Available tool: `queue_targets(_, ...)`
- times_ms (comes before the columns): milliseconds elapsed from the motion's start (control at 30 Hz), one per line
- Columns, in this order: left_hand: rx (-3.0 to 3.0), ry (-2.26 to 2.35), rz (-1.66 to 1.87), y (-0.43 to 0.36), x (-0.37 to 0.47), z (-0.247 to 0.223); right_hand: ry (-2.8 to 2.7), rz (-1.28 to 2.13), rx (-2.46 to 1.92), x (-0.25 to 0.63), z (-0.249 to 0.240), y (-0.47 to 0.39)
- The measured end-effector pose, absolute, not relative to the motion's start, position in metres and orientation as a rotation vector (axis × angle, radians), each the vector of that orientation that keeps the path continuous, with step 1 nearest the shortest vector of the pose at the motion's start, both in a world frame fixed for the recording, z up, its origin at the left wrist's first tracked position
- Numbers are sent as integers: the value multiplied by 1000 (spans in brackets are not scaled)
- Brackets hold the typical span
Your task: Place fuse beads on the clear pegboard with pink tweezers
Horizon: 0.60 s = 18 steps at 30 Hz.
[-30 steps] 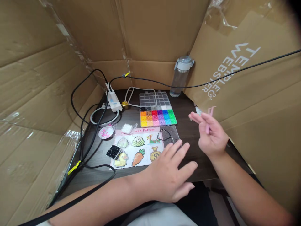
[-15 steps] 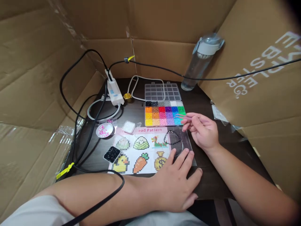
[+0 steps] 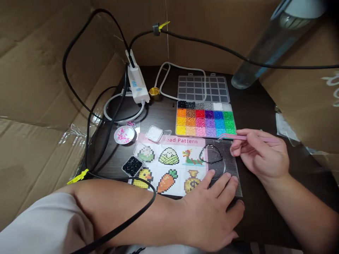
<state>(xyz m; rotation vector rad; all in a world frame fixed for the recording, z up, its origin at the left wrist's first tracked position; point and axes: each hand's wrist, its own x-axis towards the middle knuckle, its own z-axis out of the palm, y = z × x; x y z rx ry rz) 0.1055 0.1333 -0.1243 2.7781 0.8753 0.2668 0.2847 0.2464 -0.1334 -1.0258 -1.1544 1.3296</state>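
My right hand [image 3: 262, 151] grips pink tweezers [image 3: 249, 137], their tips near the lower right corner of a sorted bead box [image 3: 206, 120]. Whether a bead sits between the tips is too small to tell. My left hand [image 3: 214, 204] lies with fingers spread, its fingertips on a clear pegboard [image 3: 233, 165]. A ring of black beads [image 3: 211, 154] forms an outline on that board. Under the board's left side is a printed bead pattern sheet [image 3: 169, 183] with several pictures, among them a rice ball, a carrot and a money bag.
Left of the sheet stand a dish of pink beads [image 3: 125, 134], a box of white beads [image 3: 154, 133] and a box of black beads [image 3: 132, 165]. Behind are a power strip [image 3: 138, 84], a gold cup [image 3: 154, 93] and a water bottle [image 3: 265, 53]. A black cable [image 3: 206, 42] crosses above.
The camera view has shifted closer and downward, so the things appear larger. The tweezers' tips have moved from over the blue beads to the box's front edge, nearer the pegboard.
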Motion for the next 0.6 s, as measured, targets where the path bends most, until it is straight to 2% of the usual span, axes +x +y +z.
queue_targets(600, 2744, 861, 359, 133, 107, -129, -1175, 1430, -1060, 284, -131, 258)
